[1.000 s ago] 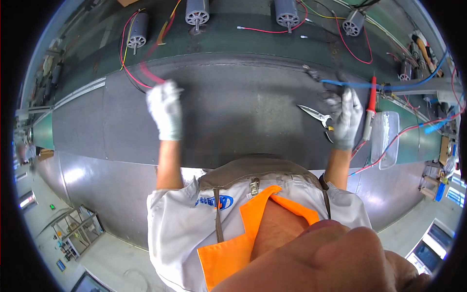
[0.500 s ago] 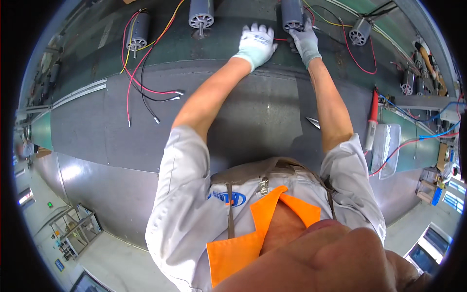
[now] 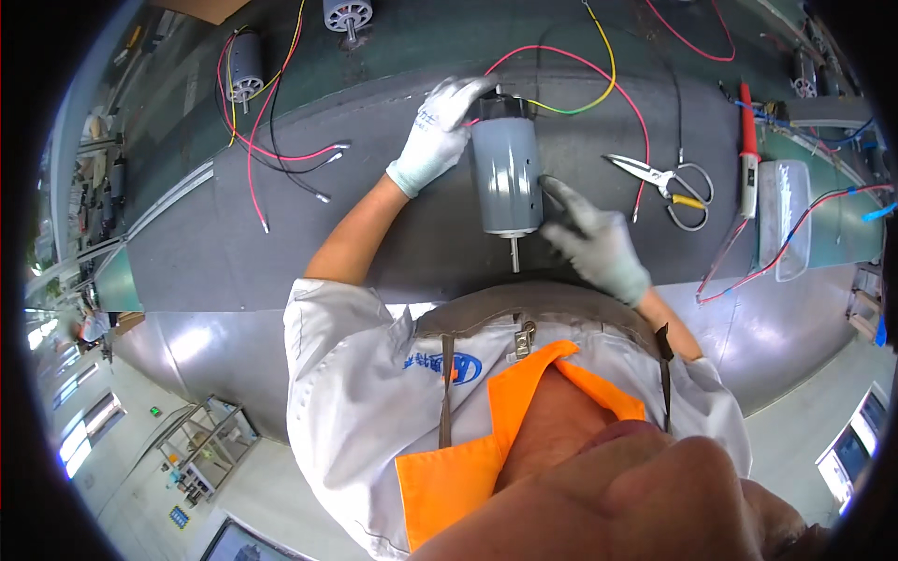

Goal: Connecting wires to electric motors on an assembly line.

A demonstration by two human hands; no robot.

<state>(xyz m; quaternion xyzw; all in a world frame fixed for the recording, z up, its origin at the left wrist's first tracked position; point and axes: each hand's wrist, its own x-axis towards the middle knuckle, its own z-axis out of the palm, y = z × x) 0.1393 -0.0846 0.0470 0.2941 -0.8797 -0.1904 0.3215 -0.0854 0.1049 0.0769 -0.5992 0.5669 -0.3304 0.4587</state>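
A grey cylindrical electric motor [image 3: 506, 178] lies on the dark mat in front of me, its shaft toward my body. My left hand [image 3: 438, 136], in a white glove, grips the black cap at the motor's far end. Red and yellow-green wires [image 3: 613, 75] loop out from that end to the right. My right hand [image 3: 599, 245], also gloved and slightly blurred, is beside the motor's right side with its fingers apart. The index fingertip is close to the casing; whether it touches, I cannot tell. To the right lie scissors [image 3: 669, 182] with a yellow piece on one handle.
Another motor [image 3: 245, 67] with red, black and yellow leads is at the far left. One more motor [image 3: 348, 17] stands at the far edge of view. On the right are a red-and-white handled tool [image 3: 747, 154] with a cable and a clear plastic tray [image 3: 784, 220].
The motor has come from the far side of the mat to near my body. My right hand has moved nearer and off its shaft end; my left hand now grips its far end. The scissors are uncovered.
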